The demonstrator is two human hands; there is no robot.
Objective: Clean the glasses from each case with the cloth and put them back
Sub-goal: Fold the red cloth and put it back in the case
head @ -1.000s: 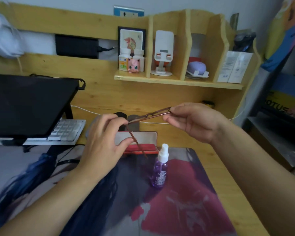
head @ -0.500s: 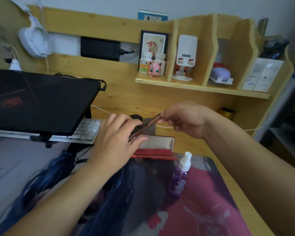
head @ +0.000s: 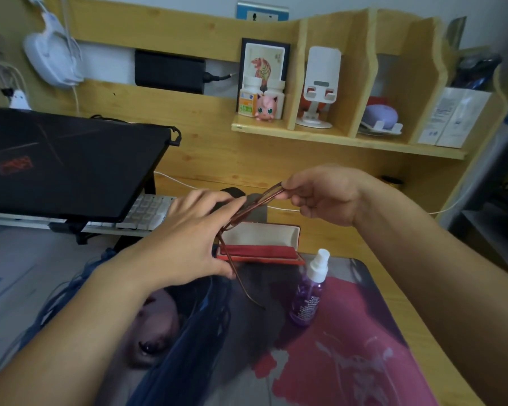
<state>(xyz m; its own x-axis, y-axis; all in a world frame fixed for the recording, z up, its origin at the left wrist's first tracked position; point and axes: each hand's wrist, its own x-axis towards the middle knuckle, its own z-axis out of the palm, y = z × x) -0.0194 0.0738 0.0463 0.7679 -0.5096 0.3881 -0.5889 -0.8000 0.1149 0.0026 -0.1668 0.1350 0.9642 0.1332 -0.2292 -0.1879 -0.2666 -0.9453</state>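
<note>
Spray bottle [head: 310, 291], open red case [head: 261, 244] below grip. I see both hands pinching glasses [head: 247, 212]: left hand [head: 194, 232], right hand [head: 323, 191].

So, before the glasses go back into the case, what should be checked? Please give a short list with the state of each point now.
1. Glasses held by both hands: ok; left hand and right hand hold them.
2. Red case open: ok.
3. Temples folded: not ok; one temple hangs down, unfolded.
4. Spray bottle clear of the case: ok, it stands upright beside it.
5. Lenses clean: cannot tell.
6. Cloth within reach: cannot tell.
</note>
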